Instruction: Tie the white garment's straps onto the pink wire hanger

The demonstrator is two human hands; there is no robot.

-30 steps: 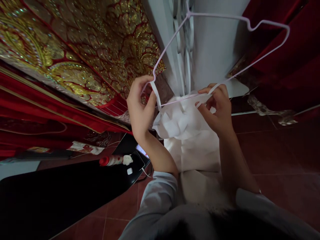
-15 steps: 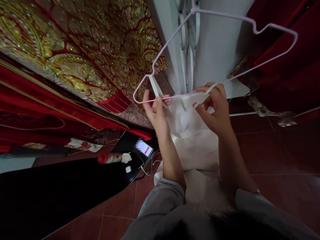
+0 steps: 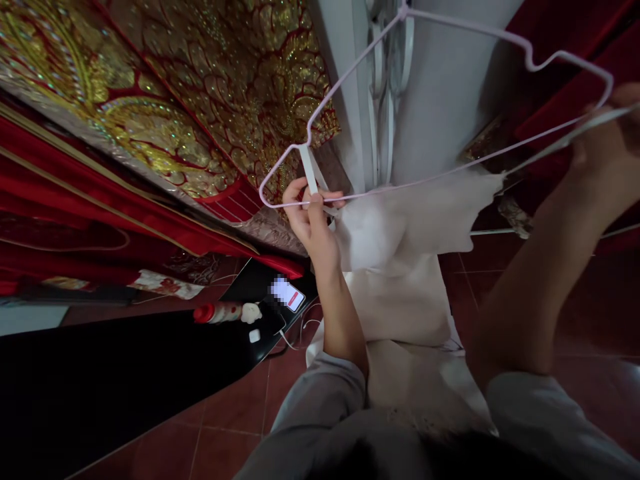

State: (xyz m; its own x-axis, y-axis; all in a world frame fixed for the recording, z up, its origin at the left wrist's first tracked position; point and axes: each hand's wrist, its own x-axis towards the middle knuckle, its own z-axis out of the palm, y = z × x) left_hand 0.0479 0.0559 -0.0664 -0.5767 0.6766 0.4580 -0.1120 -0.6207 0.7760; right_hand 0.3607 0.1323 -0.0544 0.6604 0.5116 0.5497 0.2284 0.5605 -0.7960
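- Hanger (image 3: 465, 25), pale lilac, slim: spread wide in front of the person, its lower bar slanting up to the right.
- White garment (image 3: 370, 227): hangs beneath the hanger's lower bar, between the two forearms, well apart from the table.
- Left strap (image 3: 308, 170), white: looped over the hanger's left notch.
- Right strap (image 3: 600, 121), white: drawn taut from the garment's upper right corner, clear of the right notch.
- Left hand (image 3: 320, 230): thumb and fingers closed about the lower bar near its left end, at the strap's lower part.
- Right hand (image 3: 605, 157): gripping the right strap beside the hanger's right end; blurred, exact finger placing unclear.
- Table (image 3: 125, 387), black: lower left.
- Phone (image 3: 290, 295), screen lit: at the table's right end.
- Bottle (image 3: 220, 312), red-capped: by the table's far edge.
- Small white case (image 3: 255, 335): towards the near edge, right end.
- Embroidered cloth (image 3: 210, 87), gold and red: left of the hanger.
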